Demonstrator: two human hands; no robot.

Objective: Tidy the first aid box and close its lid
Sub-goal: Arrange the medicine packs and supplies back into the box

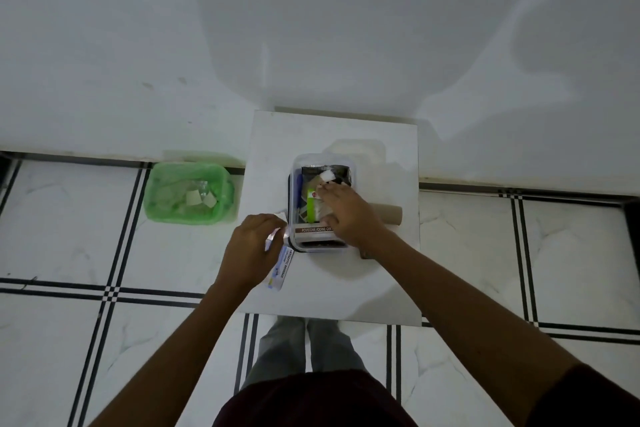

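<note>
A green bin [188, 192], lined with a green bag and holding scraps of clear and white wrapping, stands on the tiled floor [62, 236] well left of the left hand, against the wall's base and just beside the counter's left edge. Bare floor lies open on the near side of the bin.

The left hand [251, 250] rests at the left edge of the white counter [381, 288], fingers curled together on a small white packet [277, 236]. Under its right side lies a flat carton [282, 267] marked as an antiseptic bandage, set lengthwise near that same edge.

Just right of the left hand sits the clear first aid box [296, 184], lid off, roughly mid-counter. Inside: a box labelled povidone-iodine ointment [315, 229] along the near wall, a green pack [313, 206], a dark pouch [311, 172] at the far end, a white wad [327, 176] on it.

The right hand [346, 215] reaches into the box from the near right, fingers spread flat over the contents, tips at the green pack; whether it grips anything cannot be told.

Right of that hand, a cardboard tube [389, 213] lies touching or just beside the box's right wall. Beyond it the counter is bare to its right edge; the near strip is also free.
</note>
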